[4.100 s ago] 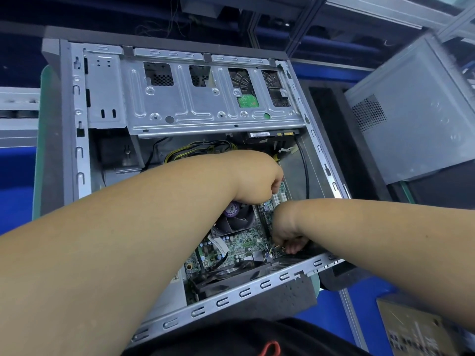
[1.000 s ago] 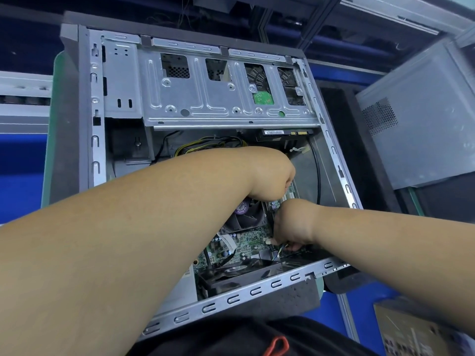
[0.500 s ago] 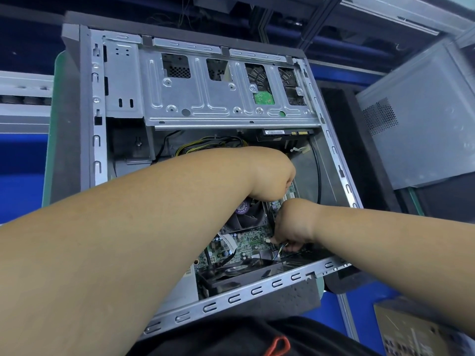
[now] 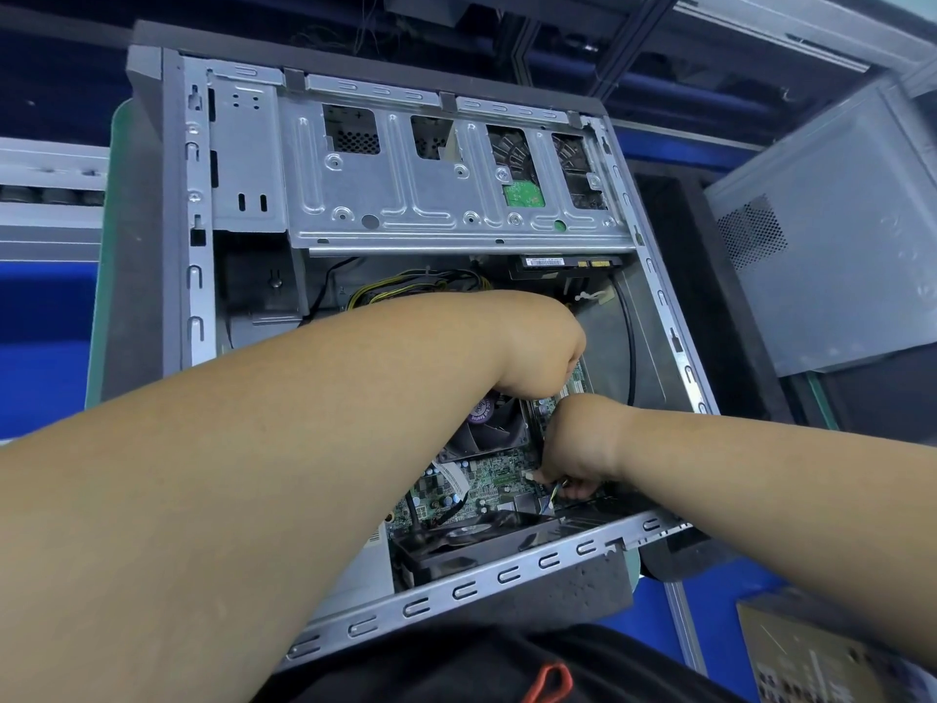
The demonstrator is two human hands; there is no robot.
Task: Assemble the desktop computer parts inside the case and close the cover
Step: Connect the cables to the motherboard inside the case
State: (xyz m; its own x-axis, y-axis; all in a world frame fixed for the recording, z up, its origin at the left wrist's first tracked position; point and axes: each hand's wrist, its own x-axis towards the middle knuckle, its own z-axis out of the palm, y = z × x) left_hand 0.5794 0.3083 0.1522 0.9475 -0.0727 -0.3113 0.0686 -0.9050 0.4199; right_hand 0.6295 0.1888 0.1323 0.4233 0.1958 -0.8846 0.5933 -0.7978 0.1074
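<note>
Case holding motherboard, both hands inside (cover off)

A second grey metal case stands off to the right, tilted, a patch of fine vent holes in its side. The counter is bright blue. A brownish printed card lies at the lower right corner. Along the far side run grey metal rails with dark blue behind them. At the left edge sits a pale grey conveyor frame.
</note>
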